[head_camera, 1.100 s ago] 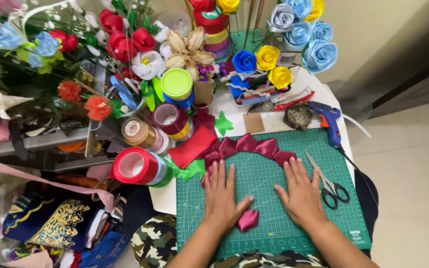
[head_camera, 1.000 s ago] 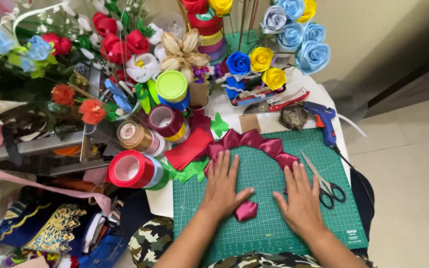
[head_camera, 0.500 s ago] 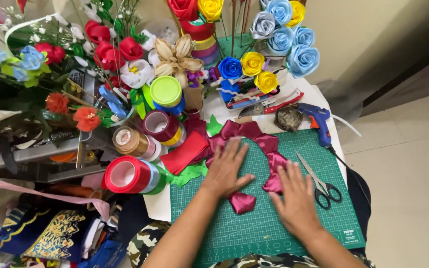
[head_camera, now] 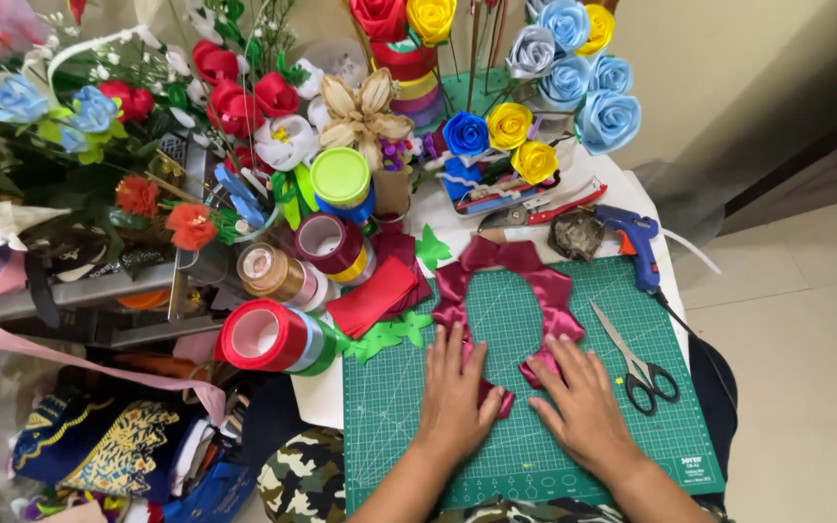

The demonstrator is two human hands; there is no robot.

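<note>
1. The left hand lies flat on the green cutting mat, fingers spread and pressing down on the lower left end of a dark red ribbon piece; it grips nothing.
2. The right hand also lies flat and open, its fingertips resting on the lower right end of the same ribbon piece.
3. The ribbon piece forms an arch of folded petals on the mat, curving from one hand up toward the far edge and back down to the other.
4. Scissors lie on the mat just right of the right hand.
5. A blue glue gun sits at the mat's far right corner.
6. Ribbon rolls stand left of the mat, beside red cloth pieces and green leaf cutouts.
7. Ribbon roses in blue, yellow and red crowd the back of the bench.
</note>
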